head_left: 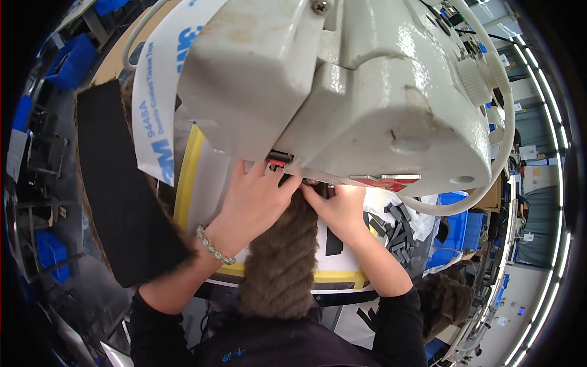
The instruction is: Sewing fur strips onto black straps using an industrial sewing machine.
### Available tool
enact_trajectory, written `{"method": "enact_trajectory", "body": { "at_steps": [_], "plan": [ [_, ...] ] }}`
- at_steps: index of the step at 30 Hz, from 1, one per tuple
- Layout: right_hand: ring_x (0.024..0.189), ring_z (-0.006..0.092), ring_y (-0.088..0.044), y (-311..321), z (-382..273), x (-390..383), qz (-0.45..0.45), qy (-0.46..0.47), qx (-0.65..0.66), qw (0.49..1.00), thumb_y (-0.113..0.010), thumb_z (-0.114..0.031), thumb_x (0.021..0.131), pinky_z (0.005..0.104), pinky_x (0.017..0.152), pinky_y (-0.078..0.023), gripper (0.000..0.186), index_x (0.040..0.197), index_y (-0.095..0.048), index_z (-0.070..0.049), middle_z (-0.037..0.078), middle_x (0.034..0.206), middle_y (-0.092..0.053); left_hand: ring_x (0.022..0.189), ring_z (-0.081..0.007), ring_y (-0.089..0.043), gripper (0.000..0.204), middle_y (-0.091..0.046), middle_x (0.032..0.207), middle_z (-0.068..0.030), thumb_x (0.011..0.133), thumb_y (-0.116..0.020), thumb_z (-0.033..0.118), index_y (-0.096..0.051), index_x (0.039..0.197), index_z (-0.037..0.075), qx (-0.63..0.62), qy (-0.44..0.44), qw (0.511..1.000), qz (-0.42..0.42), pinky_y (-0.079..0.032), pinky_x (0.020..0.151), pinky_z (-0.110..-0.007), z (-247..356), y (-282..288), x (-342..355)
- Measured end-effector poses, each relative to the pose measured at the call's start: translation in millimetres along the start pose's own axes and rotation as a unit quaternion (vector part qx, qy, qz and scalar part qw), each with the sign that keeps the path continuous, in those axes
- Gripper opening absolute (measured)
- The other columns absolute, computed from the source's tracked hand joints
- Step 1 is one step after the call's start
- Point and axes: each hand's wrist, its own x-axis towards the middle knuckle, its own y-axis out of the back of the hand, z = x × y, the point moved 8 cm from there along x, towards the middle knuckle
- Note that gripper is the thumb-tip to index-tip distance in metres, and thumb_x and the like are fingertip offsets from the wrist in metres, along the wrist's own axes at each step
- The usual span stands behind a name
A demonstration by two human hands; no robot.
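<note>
One long, brown, ridged fur strip runs from under the glossy off-white metal machine head toward your lap. Your left hand lies at its upper end, fingers slightly spread; your right hand is there too, thumb against the fur. With fingertips hidden, I cannot tell whether either pinches. Short, flat black strips lie heaped right of your right hand.

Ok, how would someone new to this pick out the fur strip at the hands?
Under the big white machine, find the left hand and right hand. The brown fur strip runs from between them toward the picture's lower edge. It shows ridged fur, unlike the black panel at left, and reaches the hands, unlike the fur bundle at lower right.
</note>
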Motion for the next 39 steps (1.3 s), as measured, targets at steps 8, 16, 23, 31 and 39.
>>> {"method": "enact_trajectory", "body": {
  "at_steps": [8, 16, 23, 31, 39],
  "plan": [
    [0.06, 0.0141, -0.061, 11.4, -34.4, -16.7, 0.127, 0.3, -0.166, 0.931, -0.077, -0.003, 0.062, 0.0259, 0.05, -0.046, 0.024, 0.086, -0.074, -0.009, -0.002, 0.072, -0.061, 0.109, -0.0274, -0.052, 0.023, -0.057, 0.111, -0.0049, 0.072, -0.072, 0.014, -0.067, 0.094, 0.016, 0.005, 0.01, 1.0, -0.001, -0.039, 0.089, -0.048, -1.3, 0.4, 0.8],
    [0.064, 0.0144, -0.062, 9.6, -33.1, -20.4, 0.141, 0.296, -0.226, 0.917, -0.079, -0.006, 0.06, 0.0263, 0.051, -0.044, 0.026, 0.086, -0.074, -0.012, -0.001, 0.073, -0.061, 0.106, -0.0258, -0.052, 0.023, -0.06, 0.104, -0.0033, 0.075, -0.069, 0.017, -0.065, 0.098, 0.016, 0.0, 0.01, 1.0, -0.009, -0.041, 0.082, -0.047, -2.1, 4.0, 0.3],
    [0.069, 0.0236, -0.066, 3.8, 4.0, -9.2, 0.045, 0.079, -0.087, 0.992, -0.081, -0.005, 0.07, 0.0308, 0.059, -0.051, 0.019, 0.087, -0.074, -0.007, 0.007, 0.082, -0.07, 0.112, -0.0248, -0.051, 0.026, -0.062, 0.104, -0.0018, 0.076, -0.066, 0.016, -0.066, 0.101, 0.014, -0.008, 0.01, 1.0, 0.019, -0.042, 0.087, -0.047, -2.1, 6.3, 1.0],
    [0.073, 0.0265, -0.067, 0.3, 1.5, -0.3, 0.012, 0.083, -0.068, 0.994, -0.079, -0.007, 0.073, 0.033, 0.065, -0.051, 0.016, 0.089, -0.075, -0.008, 0.008, 0.083, -0.071, 0.094, -0.025, -0.055, 0.023, -0.058, 0.1, -0.0062, 0.077, -0.069, 0.016, -0.065, 0.098, 0.01, -0.004, -0.023, 0.999, 0.032, -0.043, 0.077, -0.039, -0.6, 4.6, -0.2],
    [0.067, 0.0274, -0.065, 1.4, -12.9, -1.6, 0.036, 0.117, -0.161, 0.979, -0.079, -0.011, 0.073, 0.0361, 0.059, -0.049, 0.015, 0.087, -0.073, -0.012, 0.007, 0.078, -0.068, 0.097, -0.0263, -0.055, 0.026, -0.058, 0.101, -0.007, 0.076, -0.069, 0.012, -0.064, 0.101, 0.009, -0.018, -0.017, 1.0, 0.017, -0.043, 0.08, -0.041, -0.4, 5.1, -0.6]
  ]
}}
